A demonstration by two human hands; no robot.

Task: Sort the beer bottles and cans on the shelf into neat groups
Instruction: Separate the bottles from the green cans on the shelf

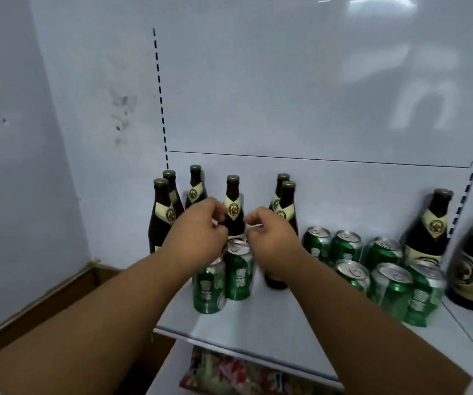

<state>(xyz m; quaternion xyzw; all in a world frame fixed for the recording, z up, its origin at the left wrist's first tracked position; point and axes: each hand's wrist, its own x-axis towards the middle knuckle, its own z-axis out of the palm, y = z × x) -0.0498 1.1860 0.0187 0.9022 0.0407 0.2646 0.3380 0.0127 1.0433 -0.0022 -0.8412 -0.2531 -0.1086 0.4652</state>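
On the shelf [258,317], 2 green cans [238,273] stand just below both hands' curled fingers, left hand [201,223] and right hand [269,235] flanking a cream-labelled brown bottle [233,208]; whether they grip anything cannot be told. Can writing: 雪花.

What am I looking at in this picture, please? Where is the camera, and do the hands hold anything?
There is no machine here. A person wears one camera on the head, so you look forward and down along both bare arms. The left hand and right hand reach to a white shelf. On it stand dark beer bottles at the back and green cans in front, with more cans to the right. Both hands have curled fingers near the middle bottle, above the cans. Whether either grip holds something, the picture does not show clearly.
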